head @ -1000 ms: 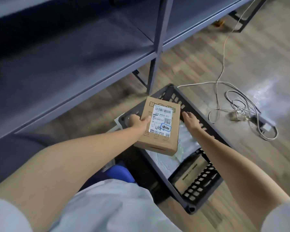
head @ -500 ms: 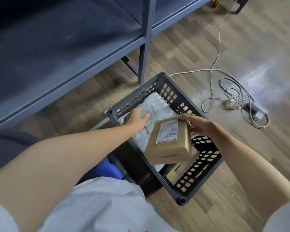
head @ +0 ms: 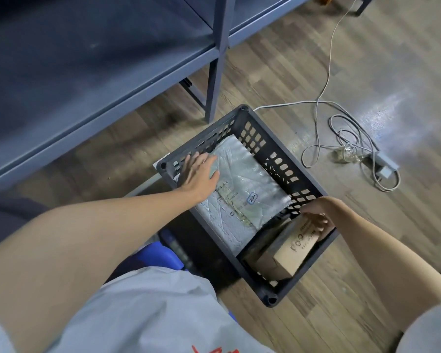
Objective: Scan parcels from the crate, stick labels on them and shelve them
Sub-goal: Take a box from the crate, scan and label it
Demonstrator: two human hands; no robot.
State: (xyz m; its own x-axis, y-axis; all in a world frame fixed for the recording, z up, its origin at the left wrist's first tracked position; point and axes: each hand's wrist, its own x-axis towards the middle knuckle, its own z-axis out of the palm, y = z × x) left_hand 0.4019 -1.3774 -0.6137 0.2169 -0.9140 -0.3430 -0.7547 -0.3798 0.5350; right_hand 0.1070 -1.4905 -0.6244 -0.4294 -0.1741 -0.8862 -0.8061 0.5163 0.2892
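A dark perforated plastic crate [head: 301,174] stands on the wooden floor below me. A grey plastic mailer bag [head: 242,189] with a printed label lies flat inside it. My left hand [head: 197,174] rests with spread fingers on the far left corner of the mailer. A brown cardboard box [head: 290,250] sits tilted in the near right end of the crate, and my right hand [head: 316,215] holds its upper end, fingers curled over the edge.
Blue-grey metal shelving [head: 99,72] runs along the left and top, with an upright post [head: 218,59] just beyond the crate. A white cable [head: 341,128] and a power adapter [head: 382,169] lie on the floor at right. A blue stool [head: 161,258] shows beneath me.
The cardboard box passed from my left hand to my right and went down into the near right end of the crate. My left hand moved onto the grey mailer.
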